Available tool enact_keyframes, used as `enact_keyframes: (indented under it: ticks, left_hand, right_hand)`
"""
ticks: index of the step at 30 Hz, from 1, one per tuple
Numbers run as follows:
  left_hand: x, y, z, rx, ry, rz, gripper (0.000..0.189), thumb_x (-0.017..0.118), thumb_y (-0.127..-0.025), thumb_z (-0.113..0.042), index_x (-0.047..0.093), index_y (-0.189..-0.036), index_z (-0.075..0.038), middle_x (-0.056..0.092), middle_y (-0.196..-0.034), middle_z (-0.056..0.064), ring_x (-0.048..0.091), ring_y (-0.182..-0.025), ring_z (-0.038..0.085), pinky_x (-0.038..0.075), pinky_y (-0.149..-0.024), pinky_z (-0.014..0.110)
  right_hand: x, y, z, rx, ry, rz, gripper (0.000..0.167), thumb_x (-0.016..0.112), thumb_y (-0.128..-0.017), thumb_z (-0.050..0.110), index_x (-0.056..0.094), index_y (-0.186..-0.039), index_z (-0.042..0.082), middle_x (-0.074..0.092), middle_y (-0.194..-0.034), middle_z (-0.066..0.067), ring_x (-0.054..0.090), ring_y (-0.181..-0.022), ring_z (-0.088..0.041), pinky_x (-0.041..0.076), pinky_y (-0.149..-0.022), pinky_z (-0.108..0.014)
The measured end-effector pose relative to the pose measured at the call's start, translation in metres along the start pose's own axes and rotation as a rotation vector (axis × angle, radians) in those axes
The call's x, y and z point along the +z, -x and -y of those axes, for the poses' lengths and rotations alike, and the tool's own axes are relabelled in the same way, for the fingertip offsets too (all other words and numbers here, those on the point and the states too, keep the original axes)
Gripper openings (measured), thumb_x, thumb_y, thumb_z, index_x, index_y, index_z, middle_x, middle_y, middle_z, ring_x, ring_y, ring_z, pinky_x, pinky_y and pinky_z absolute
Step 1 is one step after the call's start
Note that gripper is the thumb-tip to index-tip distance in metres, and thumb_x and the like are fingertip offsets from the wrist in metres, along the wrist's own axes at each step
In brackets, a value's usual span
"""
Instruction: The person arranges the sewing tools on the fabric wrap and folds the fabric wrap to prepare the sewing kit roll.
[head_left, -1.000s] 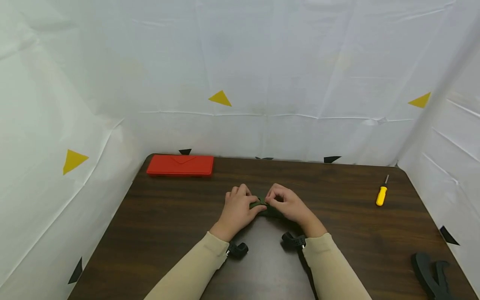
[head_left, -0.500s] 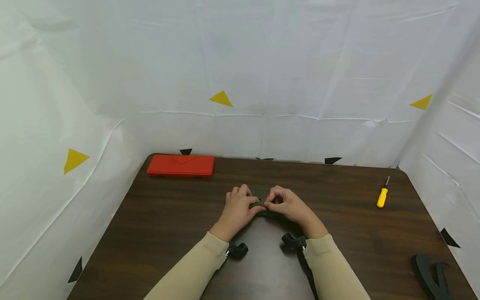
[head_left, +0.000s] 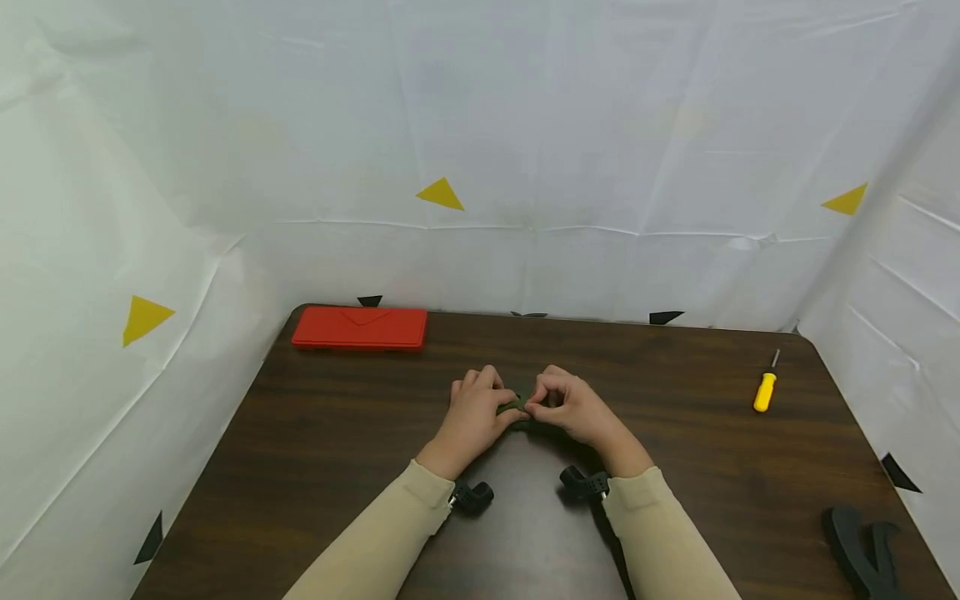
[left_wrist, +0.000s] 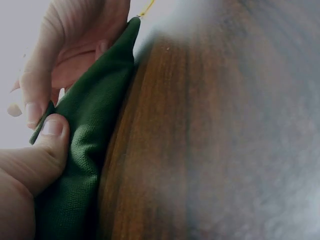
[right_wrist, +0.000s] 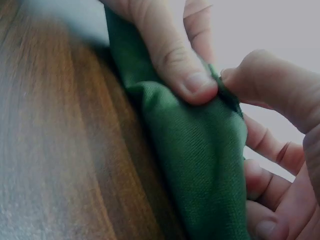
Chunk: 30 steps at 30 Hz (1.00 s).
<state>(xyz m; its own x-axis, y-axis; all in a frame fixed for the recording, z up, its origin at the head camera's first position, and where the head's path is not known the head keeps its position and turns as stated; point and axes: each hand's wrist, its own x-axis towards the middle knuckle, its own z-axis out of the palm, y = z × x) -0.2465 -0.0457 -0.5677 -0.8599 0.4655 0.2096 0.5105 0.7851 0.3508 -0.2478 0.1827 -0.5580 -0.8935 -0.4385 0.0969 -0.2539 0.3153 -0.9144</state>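
A piece of dark green woven cloth [head_left: 512,407] stands off the wooden table's middle between both hands. My left hand [head_left: 471,417] pinches it, the thumb pressed flat on the near face in the left wrist view. Close beside that thumb, my right hand [head_left: 581,410] has thumb and index fingertips together at the cloth's upper edge. A narrow fold or flap of the green cloth [right_wrist: 230,95] shows by these fingertips in the right wrist view. The cloth's far side is hidden, and so are most of the left fingers behind it.
A flat red case [head_left: 360,328] lies at the back left of the table [head_left: 337,450]. A yellow-handled screwdriver [head_left: 764,392] lies at the back right. Near the front right edge is a dark, curved, forked tool [head_left: 862,554]. White sheeting [head_left: 540,125] surrounds the table.
My right fingertips have shifted slightly left along the cloth's edge, nearer the left thumb. The left hand has kept its hold almost without moving.
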Motion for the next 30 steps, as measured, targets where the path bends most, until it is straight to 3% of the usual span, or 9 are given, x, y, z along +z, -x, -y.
enact_keyframes:
  ticks: [3, 7, 11, 19, 30]
  left_hand:
    - [-0.001, 0.001, 0.000, -0.001, 0.004, 0.006, 0.032, 0.077, -0.099, -0.048, 0.085, -0.120, -0.026, 0.055, -0.110, -0.002, 0.045, -0.097, 0.019, 0.030, -0.085, 0.039]
    - [0.001, 0.003, 0.002, -0.011, 0.019, 0.001, 0.029, 0.076, -0.100, -0.051, 0.085, -0.114, -0.027, 0.056, -0.109, -0.002, 0.046, -0.098, 0.020, 0.030, -0.085, 0.039]
    - [0.002, 0.003, 0.003, 0.001, 0.030, -0.003, 0.027, 0.075, -0.100, -0.054, 0.085, -0.108, -0.030, 0.055, -0.109, -0.004, 0.047, -0.098, 0.020, 0.030, -0.085, 0.039]
    - [-0.005, 0.001, -0.004, 0.004, 0.012, 0.026, 0.027, 0.076, -0.102, -0.045, 0.084, -0.120, -0.026, 0.056, -0.111, -0.002, 0.046, -0.099, 0.021, 0.030, -0.085, 0.040]
    - [-0.005, 0.001, -0.007, 0.019, 0.014, 0.012, 0.024, 0.076, -0.103, -0.036, 0.084, -0.123, -0.024, 0.058, -0.114, 0.001, 0.047, -0.098, 0.022, 0.033, -0.087, 0.042]
  right_hand:
    - [0.000, 0.000, -0.004, -0.020, -0.008, 0.001, 0.013, 0.080, -0.101, 0.015, 0.074, -0.090, 0.017, 0.063, -0.103, -0.007, 0.055, -0.078, -0.020, 0.051, -0.071, -0.028]
    - [0.001, 0.000, -0.011, -0.047, -0.053, 0.017, 0.013, 0.077, -0.103, 0.013, 0.074, -0.090, 0.012, 0.067, -0.108, -0.010, 0.064, -0.092, -0.021, 0.056, -0.080, -0.029]
    - [0.000, -0.001, -0.012, 0.006, -0.089, 0.025, 0.017, 0.074, -0.106, 0.017, 0.072, -0.091, 0.008, 0.067, -0.110, -0.009, 0.066, -0.100, -0.023, 0.056, -0.087, -0.029]
    - [-0.004, -0.002, -0.005, 0.101, -0.191, 0.055, 0.013, 0.079, -0.101, 0.011, 0.073, -0.099, -0.001, 0.065, -0.113, -0.016, 0.064, -0.093, -0.025, 0.056, -0.079, -0.028]
    - [-0.001, -0.003, 0.002, 0.124, -0.143, 0.028, 0.012, 0.081, -0.098, 0.006, 0.071, -0.094, 0.000, 0.061, -0.105, -0.013, 0.055, -0.076, -0.016, 0.050, -0.069, -0.024]
